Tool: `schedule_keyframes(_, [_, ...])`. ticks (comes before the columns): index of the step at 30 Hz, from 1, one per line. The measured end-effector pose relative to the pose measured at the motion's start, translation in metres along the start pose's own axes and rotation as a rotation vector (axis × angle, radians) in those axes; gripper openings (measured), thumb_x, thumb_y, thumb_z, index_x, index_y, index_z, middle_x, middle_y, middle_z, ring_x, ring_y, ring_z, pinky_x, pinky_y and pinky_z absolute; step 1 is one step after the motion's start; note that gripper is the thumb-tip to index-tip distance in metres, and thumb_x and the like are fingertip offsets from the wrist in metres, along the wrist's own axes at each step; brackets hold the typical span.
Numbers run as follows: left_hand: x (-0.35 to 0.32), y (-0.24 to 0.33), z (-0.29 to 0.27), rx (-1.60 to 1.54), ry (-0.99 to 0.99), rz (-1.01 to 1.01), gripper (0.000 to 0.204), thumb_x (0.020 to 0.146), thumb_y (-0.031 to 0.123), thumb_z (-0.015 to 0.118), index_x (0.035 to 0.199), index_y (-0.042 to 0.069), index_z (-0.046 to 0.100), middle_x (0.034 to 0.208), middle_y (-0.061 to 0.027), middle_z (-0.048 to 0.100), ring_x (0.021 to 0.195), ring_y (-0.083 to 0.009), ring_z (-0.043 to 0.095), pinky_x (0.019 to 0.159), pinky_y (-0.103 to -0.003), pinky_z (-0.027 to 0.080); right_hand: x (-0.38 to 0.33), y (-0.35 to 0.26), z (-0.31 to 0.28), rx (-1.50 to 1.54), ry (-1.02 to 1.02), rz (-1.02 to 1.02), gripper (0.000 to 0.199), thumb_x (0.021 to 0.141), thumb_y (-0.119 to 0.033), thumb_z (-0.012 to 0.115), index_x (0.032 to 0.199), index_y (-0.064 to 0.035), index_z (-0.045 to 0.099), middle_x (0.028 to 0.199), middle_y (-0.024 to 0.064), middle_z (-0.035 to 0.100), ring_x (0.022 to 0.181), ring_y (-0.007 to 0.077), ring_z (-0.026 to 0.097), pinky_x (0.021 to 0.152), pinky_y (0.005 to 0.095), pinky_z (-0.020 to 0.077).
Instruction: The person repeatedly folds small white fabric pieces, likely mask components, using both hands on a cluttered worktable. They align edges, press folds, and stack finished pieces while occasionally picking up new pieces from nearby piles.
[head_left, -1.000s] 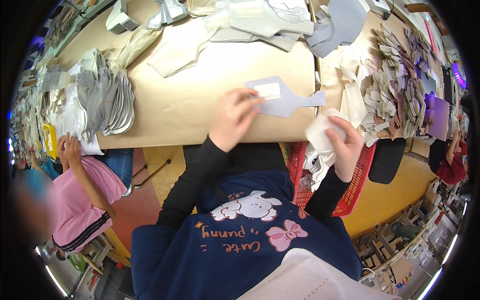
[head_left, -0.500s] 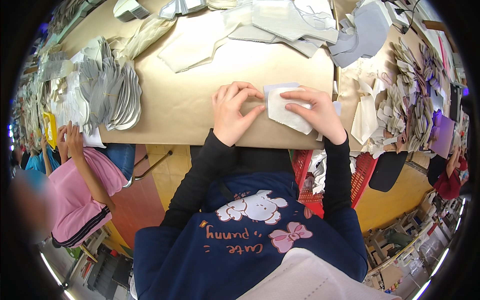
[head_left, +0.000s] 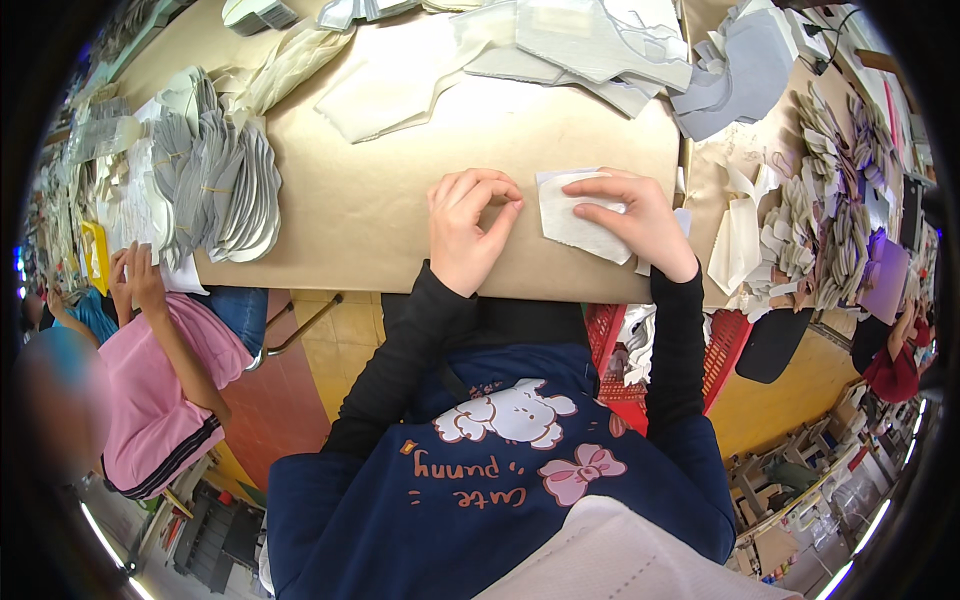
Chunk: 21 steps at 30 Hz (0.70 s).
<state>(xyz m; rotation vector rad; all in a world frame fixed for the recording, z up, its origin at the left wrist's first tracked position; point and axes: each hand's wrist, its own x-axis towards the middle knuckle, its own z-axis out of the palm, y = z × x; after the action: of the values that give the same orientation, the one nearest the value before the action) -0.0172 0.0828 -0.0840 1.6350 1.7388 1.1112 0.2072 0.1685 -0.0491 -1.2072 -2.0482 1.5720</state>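
Note:
A small white cut piece (head_left: pixel 578 226) of sheet material lies on the brown-covered table, with a narrow pale lavender edge (head_left: pixel 552 175) showing beneath its far side. My right hand (head_left: pixel 640 215) rests over its right part, thumb and index finger stretched out and apart on the surface. To its left, my left hand (head_left: pixel 468 222) hovers near the piece without touching it. Its thumb and index fingertips meet in a pinch; whether anything is between them I cannot make out. Part of another pale piece (head_left: pixel 683 220) shows beside my right wrist.
Bundled grey and white cut pieces (head_left: pixel 225 190) stand at left, beside a co-worker in a pink shirt (head_left: pixel 165 390). Large pale sheets (head_left: pixel 600 45) lie at the far side. More stacked pieces (head_left: pixel 790 235) are at right. Below the table edge is a red basket (head_left: pixel 725 355).
My left thumb and index fingertips have come together from slightly apart, a little farther from the piece. Less of the lavender edge shows behind the white piece. My right hand stays on it.

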Motion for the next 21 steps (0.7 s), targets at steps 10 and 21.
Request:
schedule_keyframes(10, [-0.0004,-0.0003,0.0008,0.027,-0.012,0.032,0.008,0.08,0.012,0.077,0.086,0.016,0.072,0.1,0.0037,0.069,0.098,-0.021,0.06,0.093,-0.037,0.037,0.0013,0.0016,0.0002,-0.001,-0.006,0.009,0.026,0.089,-0.009,0.072,0.113,-0.0021,0.075,0.103,0.0153,0.074,0.095,0.0266,0.071,0.087,0.0339,0.0528])
schedule_keyframes(21, [-0.0009,0.0065,0.0011,0.171,-0.09,0.084,0.029,0.076,0.027,0.084,0.105,0.024,0.083,0.113,0.0019,0.063,0.105,-0.0205,0.053,0.096,-0.038,0.036,0.0008,0.0028,-0.0002,-0.016,-0.001,-0.026,0.026,0.089,-0.007,0.071,0.114,-0.0018,0.075,0.105,0.016,0.074,0.098,0.027,0.071,0.089,0.0347,0.0526])
